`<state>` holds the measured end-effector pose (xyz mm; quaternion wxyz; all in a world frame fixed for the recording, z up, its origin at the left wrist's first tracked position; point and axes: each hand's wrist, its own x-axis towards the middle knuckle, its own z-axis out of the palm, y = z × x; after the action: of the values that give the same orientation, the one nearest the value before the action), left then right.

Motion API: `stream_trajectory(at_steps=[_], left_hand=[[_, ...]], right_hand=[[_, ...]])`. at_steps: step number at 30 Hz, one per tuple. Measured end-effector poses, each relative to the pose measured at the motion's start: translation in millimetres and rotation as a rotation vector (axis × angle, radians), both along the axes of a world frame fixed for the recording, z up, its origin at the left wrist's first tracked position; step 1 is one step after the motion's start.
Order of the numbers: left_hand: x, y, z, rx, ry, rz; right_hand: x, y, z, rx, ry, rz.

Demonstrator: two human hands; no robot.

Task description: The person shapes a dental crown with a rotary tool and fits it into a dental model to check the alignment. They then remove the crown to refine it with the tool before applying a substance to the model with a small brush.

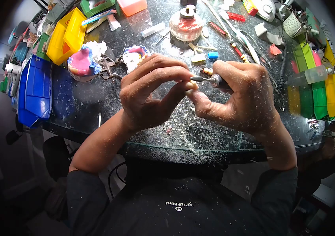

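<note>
In the head view, a small, pale, tooth-like piece (192,85) is being pinched between the thumb and forefinger of the left hand (147,90), above a dust-strewn black tabletop (145,135), while a slim metal rotary handpiece (216,81) is being gripped in the curled fingers of the right hand (248,96), whose thumb is being held out toward the piece. A grey, tapered burr (199,79) is being pointed at the piece. By its look, the piece is being judged very light, stiff and brittle, perhaps made slippery by powder; a grip at its edges, away from the burr, is being favoured. The handpiece is being judged heavier and rigid, best held near its metal collar. Most of the piece is being covered by fingertips, the handpiece's rear is being hidden by the right hand, and whether the burr is being spun or pressed on the piece cannot be told.
</note>
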<state>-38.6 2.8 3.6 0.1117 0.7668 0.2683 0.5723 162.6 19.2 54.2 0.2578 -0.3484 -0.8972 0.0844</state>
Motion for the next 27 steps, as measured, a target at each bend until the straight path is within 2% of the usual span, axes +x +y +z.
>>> stream_trajectory(at_steps=[27], left_hand=[[-1.6, 2.1, -2.2, 0.017, 0.026, -0.006]], right_hand=[[0.5, -1.1, -0.7, 0.022, -0.036, -0.007]])
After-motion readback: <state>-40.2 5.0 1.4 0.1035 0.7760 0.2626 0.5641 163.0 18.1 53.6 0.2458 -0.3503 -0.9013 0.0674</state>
